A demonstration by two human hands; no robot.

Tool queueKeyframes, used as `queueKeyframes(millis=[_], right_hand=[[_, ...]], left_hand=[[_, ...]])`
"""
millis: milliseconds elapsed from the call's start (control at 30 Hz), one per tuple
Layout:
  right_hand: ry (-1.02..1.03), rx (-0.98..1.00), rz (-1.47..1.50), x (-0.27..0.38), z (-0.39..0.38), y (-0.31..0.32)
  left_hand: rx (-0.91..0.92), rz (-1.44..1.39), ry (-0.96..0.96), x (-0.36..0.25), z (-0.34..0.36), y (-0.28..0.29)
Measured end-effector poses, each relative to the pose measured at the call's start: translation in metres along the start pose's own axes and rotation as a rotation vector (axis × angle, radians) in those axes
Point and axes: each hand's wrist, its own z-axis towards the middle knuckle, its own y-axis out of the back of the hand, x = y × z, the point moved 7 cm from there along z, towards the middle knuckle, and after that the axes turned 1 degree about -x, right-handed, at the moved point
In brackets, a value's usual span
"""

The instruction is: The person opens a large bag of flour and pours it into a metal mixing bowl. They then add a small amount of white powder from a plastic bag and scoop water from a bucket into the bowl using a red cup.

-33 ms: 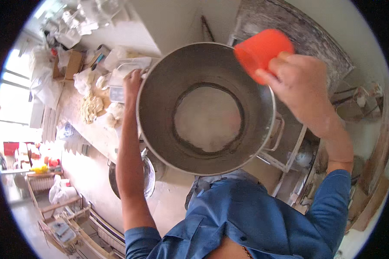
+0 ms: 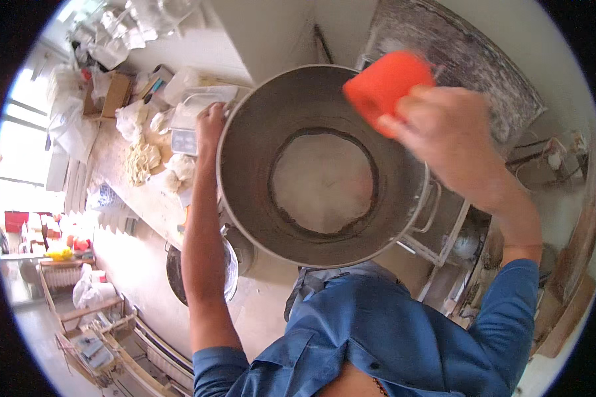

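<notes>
A large, deep metal pot [image 2: 245,149] stands in front of me, its round pale bottom showing inside a dark ring. My left hand [image 2: 210,126] is closed on the handle at the pot's left rim; fingers partly cover that handle. Over the far right rim, my right hand [image 2: 447,126] grips an orange-red plastic cup [image 2: 391,83], tilted with its mouth toward the pot. The hand and cup are slightly blurred, and whatever is in the cup cannot be made out.
On the left, a worktable [image 2: 122,178] bears a pale dough-like heap [image 2: 141,163], plastic bags and clear tubs. A second metal basin [image 2: 230,271] sits lower, beyond my left forearm. Behind the pot, at right, is a grey dusty board [image 2: 470,73]. A pale metal frame [image 2: 453,231] stands at right.
The orange-red cup in my right hand has moved a little left, further over the pot. The pot and my left hand appear slightly further right in view.
</notes>
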Motion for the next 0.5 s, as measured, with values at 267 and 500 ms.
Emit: queueKeyframes(millis=[267,500], right_hand=[[0.461,0.485,-0.079,0.158,0.057,-0.230],[0.516,0.424,0.090,0.187,0.044,-0.310]], left_hand=[[-0.032,-0.019,0.033,-0.028,-0.019,-0.001],[-0.088,0.011,0.064,-0.037,-0.030,0.006]])
